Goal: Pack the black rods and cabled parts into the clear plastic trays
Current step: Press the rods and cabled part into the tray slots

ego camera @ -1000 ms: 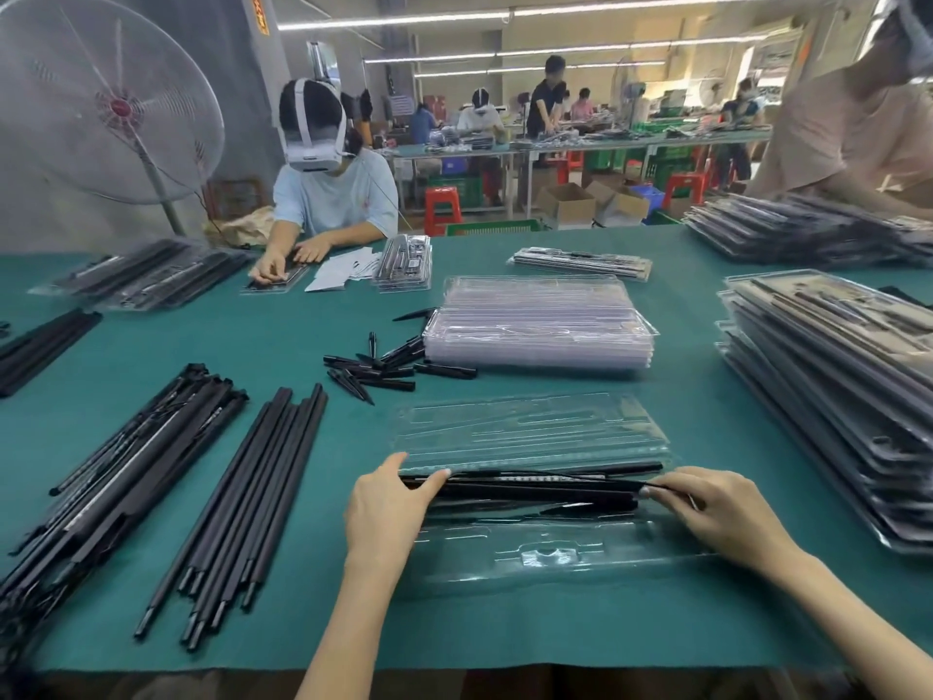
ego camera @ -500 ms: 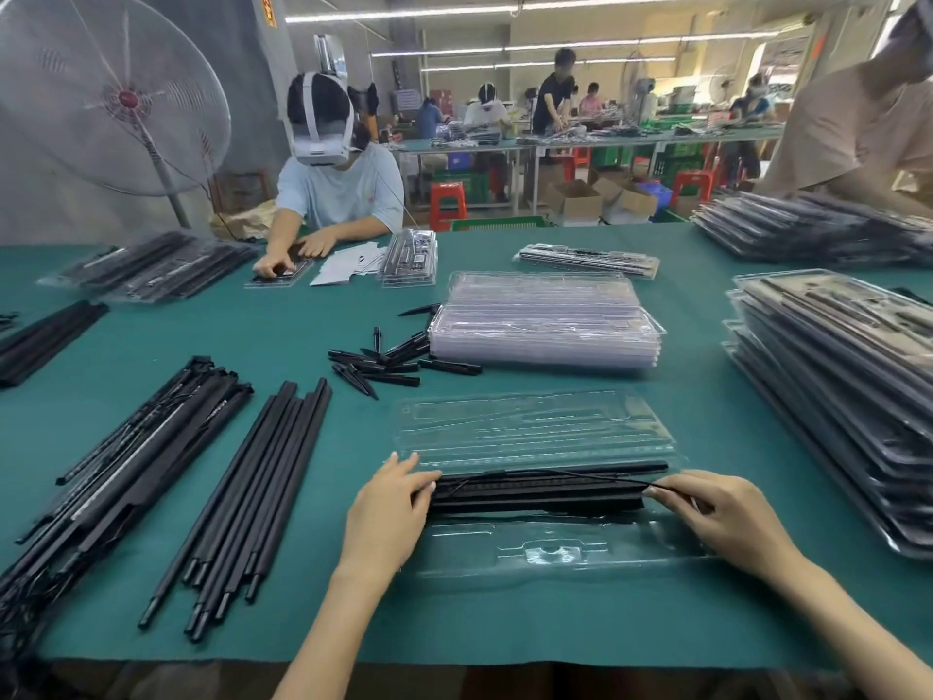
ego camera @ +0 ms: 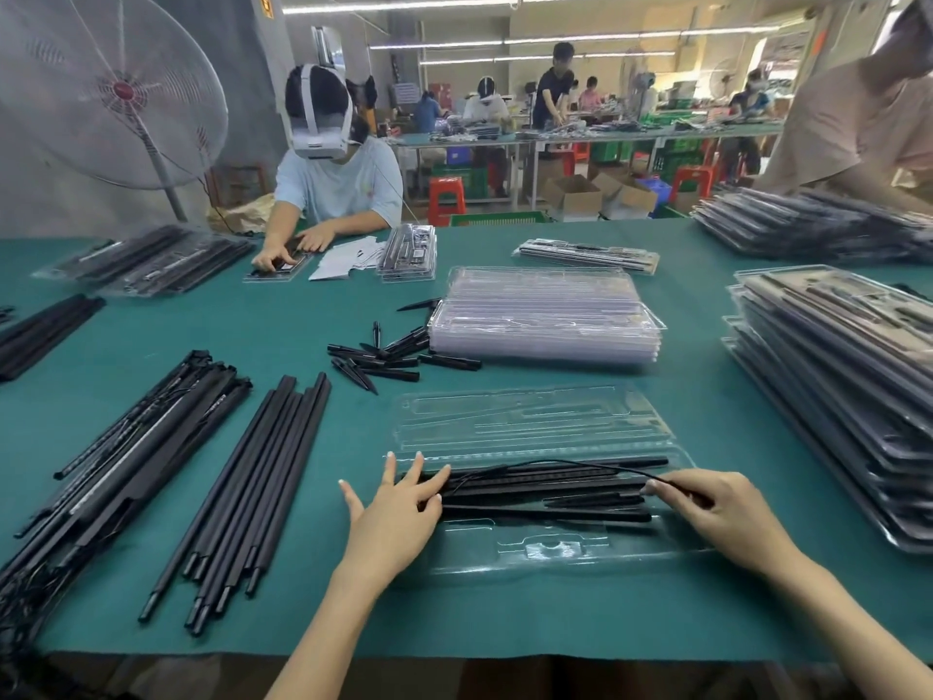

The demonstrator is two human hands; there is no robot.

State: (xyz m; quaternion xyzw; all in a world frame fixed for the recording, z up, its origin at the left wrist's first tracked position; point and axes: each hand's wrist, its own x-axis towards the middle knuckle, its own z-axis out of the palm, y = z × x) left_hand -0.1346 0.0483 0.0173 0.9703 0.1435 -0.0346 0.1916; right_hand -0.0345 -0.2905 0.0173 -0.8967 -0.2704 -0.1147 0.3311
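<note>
Two hands at the tray (ego camera: 555, 550): left (ego camera: 399, 517) spread flat on rods (ego camera: 545, 485), right (ego camera: 717, 512) pinching a cable (ego camera: 580, 463).

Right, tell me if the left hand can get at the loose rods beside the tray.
Probably yes: the left hand lies open at the tray's end, and bare cloth separates it from the rods.

Left hand (ego camera: 399, 507) lies flat with fingers spread; right hand (ego camera: 717, 512) has fingers curled, pinching at the fingertips.
</note>
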